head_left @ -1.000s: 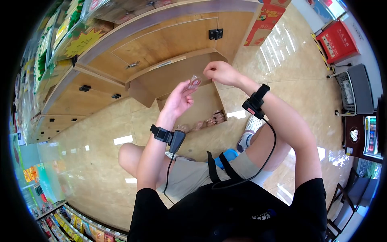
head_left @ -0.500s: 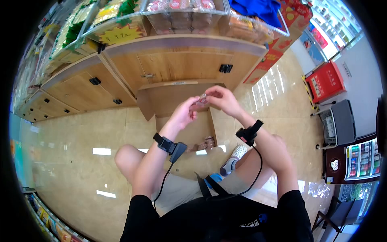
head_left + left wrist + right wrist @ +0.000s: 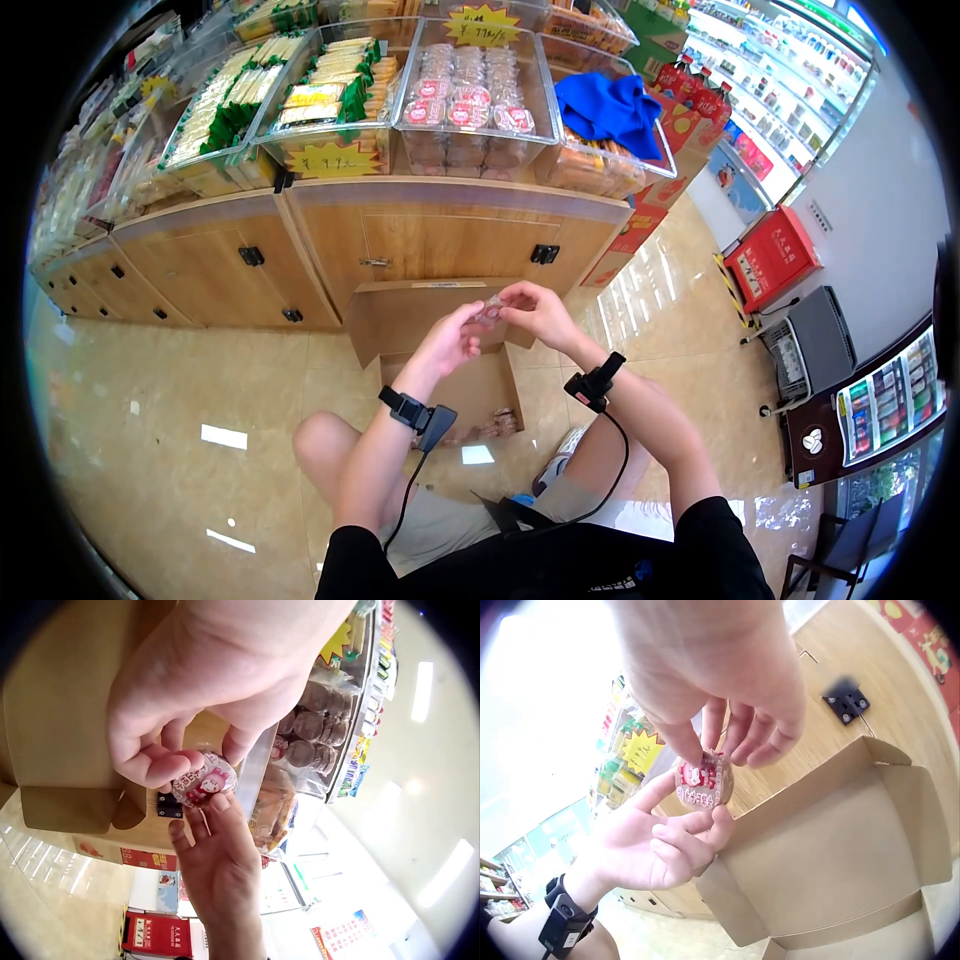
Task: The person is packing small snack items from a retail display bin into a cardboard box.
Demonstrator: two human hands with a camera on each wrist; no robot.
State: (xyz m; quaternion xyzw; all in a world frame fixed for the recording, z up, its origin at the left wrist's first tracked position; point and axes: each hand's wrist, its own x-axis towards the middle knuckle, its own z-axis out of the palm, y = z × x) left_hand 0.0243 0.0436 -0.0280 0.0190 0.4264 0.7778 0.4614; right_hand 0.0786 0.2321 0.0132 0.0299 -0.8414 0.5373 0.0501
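A small round snack [image 3: 705, 789] in clear wrapping, printed with a red and white cartoon figure, is held up between both hands. My left hand [image 3: 447, 345] pinches it by the lower edge, thumb on one side and fingers on the other. From the opposite edge my right hand [image 3: 540, 312] pinches the wrapper with thumb and fingertips, the knuckles bent. Below the hands an opened cardboard box [image 3: 465, 383] stands on the floor, its lid leaning back against the cabinet. More wrapped snacks [image 3: 497, 425] lie along its near side.
Behind the box stands a wooden cabinet [image 3: 440, 235] topped with clear bins. One bin [image 3: 470, 105] holds similar round snacks; a blue cloth [image 3: 610, 110] covers part of another. To the right are a red box [image 3: 770, 260] and a grey cart [image 3: 815, 335]. The person's legs flank the near floor.
My right hand has come in from beside the snack and now grips its edge. The left hand keeps its hold. The head view has tilted up, bringing the bins above the cabinet into sight.
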